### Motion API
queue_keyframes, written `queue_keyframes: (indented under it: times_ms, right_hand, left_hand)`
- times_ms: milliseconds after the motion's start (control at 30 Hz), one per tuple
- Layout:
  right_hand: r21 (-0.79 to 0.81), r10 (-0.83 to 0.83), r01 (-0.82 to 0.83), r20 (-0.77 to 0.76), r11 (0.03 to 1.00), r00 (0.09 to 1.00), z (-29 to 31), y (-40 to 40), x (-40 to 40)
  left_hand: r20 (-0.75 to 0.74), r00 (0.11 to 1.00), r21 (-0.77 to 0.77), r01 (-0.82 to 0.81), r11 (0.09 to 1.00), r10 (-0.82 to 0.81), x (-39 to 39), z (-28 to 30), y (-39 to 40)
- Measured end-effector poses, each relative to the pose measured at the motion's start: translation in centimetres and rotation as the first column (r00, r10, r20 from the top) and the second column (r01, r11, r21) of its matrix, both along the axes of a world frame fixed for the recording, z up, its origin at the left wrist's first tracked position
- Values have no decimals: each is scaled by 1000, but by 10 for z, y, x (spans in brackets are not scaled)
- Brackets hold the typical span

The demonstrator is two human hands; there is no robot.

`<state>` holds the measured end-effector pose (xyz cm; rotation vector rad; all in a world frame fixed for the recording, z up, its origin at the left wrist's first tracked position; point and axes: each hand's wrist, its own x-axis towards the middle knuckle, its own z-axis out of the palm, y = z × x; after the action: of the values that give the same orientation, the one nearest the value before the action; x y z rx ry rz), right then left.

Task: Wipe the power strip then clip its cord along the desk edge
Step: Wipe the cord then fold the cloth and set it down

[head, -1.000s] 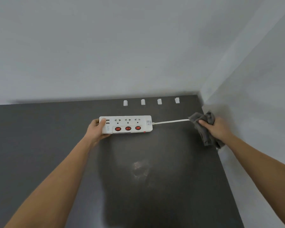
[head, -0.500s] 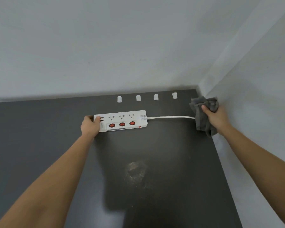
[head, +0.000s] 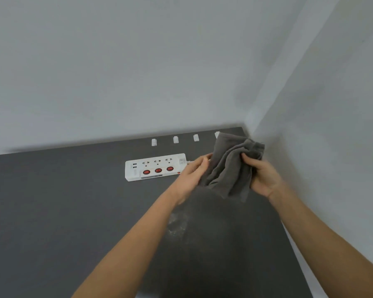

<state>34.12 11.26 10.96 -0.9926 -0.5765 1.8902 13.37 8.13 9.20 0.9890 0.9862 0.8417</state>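
A white power strip with three red switches lies flat on the dark desk, nobody touching it. Its white cord shows only as a short stub at the right end; the rest is hidden behind my hands and the cloth. A grey cloth hangs above the desk to the right of the strip. My right hand grips its right side. My left hand holds its left edge, fingers against the fabric.
Several small white cord clips sit in a row along the desk's far edge by the back wall; the rightmost is partly behind the cloth. A side wall bounds the desk on the right. A dusty smudge marks the desk centre.
My left hand let go of the strip's left end and moved right to the cloth. My right hand lifted the cloth off the cord toward the middle. The strip stayed put.
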Motion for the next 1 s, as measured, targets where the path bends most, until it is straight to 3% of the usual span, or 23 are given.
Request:
queue_keyframes:
  times_ms: [33,200,267,300,367,467,533,633,767,833,1000]
  right_hand:
    - [-6,-16,16,-35,1000,999,1,-4,-1]
    - [-22,-42,38,-285,999,958,12,-19,10]
    - [-15,10,-14,-256,1000,967,16,-17,21]
    - [6,51,-51,-195,999,979,18,-16,28]
    - [92,192,-198,65,976,979,23,-11,40]
    - [123,388,-493,466,861,795,37,-6,42]
    - [100,441,-618,613,780,656,48,-4,39]
    - [110,353,-662,776,741,523,53,-3,41]
    - [207,47,-479,884,853,465,34,-3,57]
    - [267,-97,-418,918,868,384,21,-9,62]
    - [176,-126,-439,982,881,143,-39,-44,57]
  left_hand:
    - [40,999,14,15,1000,-16,4,5,-3]
    - [-108,994,159,8,987,10,8,26,-7]
    - [-223,975,222,57,973,-7,5,37,-3]
    - [-322,947,272,112,956,-19,4,43,0]
    - [-549,835,401,300,865,-35,4,56,7]
    - [-797,604,460,624,632,-16,17,75,15]
    - [-836,547,427,697,577,-41,28,82,20]
    - [-820,563,387,678,625,-104,34,84,33]
    - [-867,496,334,662,671,-58,35,65,53]
    - [-868,496,347,628,697,-15,39,51,58]
    - [-878,474,261,595,760,-69,44,-7,44]
